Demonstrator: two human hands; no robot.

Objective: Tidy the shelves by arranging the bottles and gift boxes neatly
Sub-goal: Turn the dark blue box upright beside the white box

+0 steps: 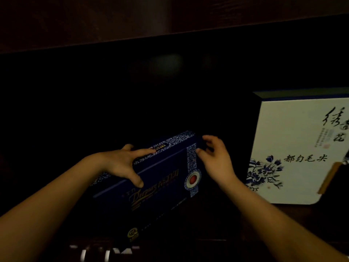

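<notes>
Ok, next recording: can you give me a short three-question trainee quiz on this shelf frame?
1. True or false: the left hand has a grip on the dark blue gift box.
2. Which stands upright to the right of it? A) white gift box B) glass bottle C) red tin
3. Fill in: the centre of the round seal on the dark blue gift box is ___.
Key: 1 true; 2 A; 3 red.

The scene is very dim. A dark reddish-brown wooden board (132, 19) runs across the top, above a nearly black recess whose back panel (75, 95) carries a faint pale glow (168, 63). Below lies the dark shelf (217, 227), with blurred white glints (105, 252) at the bottom edge.
</notes>
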